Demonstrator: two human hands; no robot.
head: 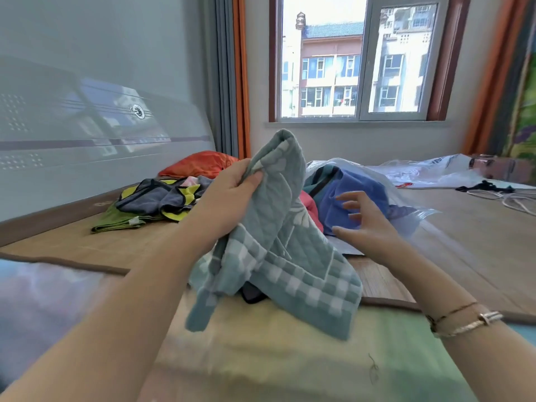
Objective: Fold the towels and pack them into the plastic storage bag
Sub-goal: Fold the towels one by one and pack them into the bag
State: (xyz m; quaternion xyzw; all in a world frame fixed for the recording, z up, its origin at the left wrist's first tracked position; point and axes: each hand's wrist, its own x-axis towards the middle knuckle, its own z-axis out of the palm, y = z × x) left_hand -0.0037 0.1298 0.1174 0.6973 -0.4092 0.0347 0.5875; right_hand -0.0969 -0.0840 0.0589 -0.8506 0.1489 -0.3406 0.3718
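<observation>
Teal quilted cloth fills the middle of the view: a towel (278,242) with a checked border, held up above the bed (464,242) by the left hand (229,195). Its fingers (255,178) are curled round a bunched fold near the towel's top, thumb pinching the cloth. The towel's long axis runs roughly upright, tilted a little to the right, its top edge pointing up toward the window (356,59) and its checked lower corners hanging down and spreading toward the near edge of the bed. Something small and dark (252,294) peeks from under the hanging hem; what it is cannot be made out. The right hand (365,221) hovers just right of the towel with its fingers spread wide, holding nothing; bracelets (464,320) circle its wrist.

Behind the towel lies the clear plastic storage bag (406,195), with blue cloth (356,198) and a red piece (311,210) inside or at its mouth, partly hidden by the towel. Left of the hands a loose heap of towels (156,201) in grey, yellow and green rests on the woven mat, and an orange cloth (200,163) sits by the headboard (87,126). Far right, a second plastic bag (429,169) and a white cord (504,201) lie on the mat. Both forearms are cut off by the lower frame edge, and the near bedding is blurred.
</observation>
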